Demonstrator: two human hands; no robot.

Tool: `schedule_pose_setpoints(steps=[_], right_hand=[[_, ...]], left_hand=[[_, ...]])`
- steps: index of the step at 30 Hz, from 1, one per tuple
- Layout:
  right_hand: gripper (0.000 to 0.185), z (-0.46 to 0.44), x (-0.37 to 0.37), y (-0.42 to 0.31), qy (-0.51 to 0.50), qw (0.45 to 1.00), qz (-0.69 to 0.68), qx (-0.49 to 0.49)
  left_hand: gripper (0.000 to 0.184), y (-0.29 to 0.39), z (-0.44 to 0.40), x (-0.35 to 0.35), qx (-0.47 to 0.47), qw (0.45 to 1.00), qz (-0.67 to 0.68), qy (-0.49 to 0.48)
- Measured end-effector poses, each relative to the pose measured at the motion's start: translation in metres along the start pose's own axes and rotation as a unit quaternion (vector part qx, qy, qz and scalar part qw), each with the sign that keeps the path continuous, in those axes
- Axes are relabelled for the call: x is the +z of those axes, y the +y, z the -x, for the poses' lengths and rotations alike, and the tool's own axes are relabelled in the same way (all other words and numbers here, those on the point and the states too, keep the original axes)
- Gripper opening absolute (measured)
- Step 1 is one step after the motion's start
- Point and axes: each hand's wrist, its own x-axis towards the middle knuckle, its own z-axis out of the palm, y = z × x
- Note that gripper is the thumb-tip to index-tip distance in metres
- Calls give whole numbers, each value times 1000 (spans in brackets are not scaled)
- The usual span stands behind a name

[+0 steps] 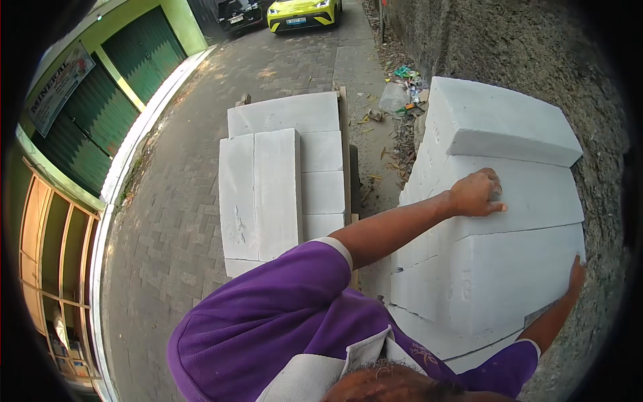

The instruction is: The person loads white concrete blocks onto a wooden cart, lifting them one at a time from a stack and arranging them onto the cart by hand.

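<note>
My left hand (477,193) rests on the top of a middle white block (536,191) in the right stack, its fingers bent and its thumb apart. At the outer right end of the nearer white block (522,275), my right hand (577,275) touches the edge with its fingers extended; part of it is hidden. Beyond the middle block, another white block (512,120) sits raised above it. Neither hand has lifted anything off the stack.
A second stack of white blocks (276,194) stands on a wooden support at the left. A rough wall (509,40) runs along the right. Litter (402,94) lies between stacks and wall. Farther off are a yellow-green car (301,13), a dark car (236,15) and green shutters (144,53).
</note>
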Motion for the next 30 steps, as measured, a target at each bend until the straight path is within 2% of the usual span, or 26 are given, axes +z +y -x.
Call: schedule_pose_setpoints(steps=[2,9,19,26,27,28,30], right_hand=[[95,-3,2,2,3,999,45,-6],[101,7,-10,-12,-7,998,29,52],[101,-1,-9,-9,-56,997,-18,49],[102,27,-25,-24,-33,998,33,44],[99,34,-26,-21,-23,998,40,42],[96,36,-28,-25,-10,998,43,41],[91,35,-31,-43,22,999,33,37]], left_hand=[[47,-3,-1,1,6,1000,-12,-1],[43,-6,-2,4,-6,1000,8,12],[39,-14,-3,12,12,996,38,77],[37,-15,-6,9,11,998,14,64],[37,-14,-3,11,25,997,-7,74],[36,-12,-4,12,0,997,3,73],[37,-18,-6,15,35,996,-12,83]])
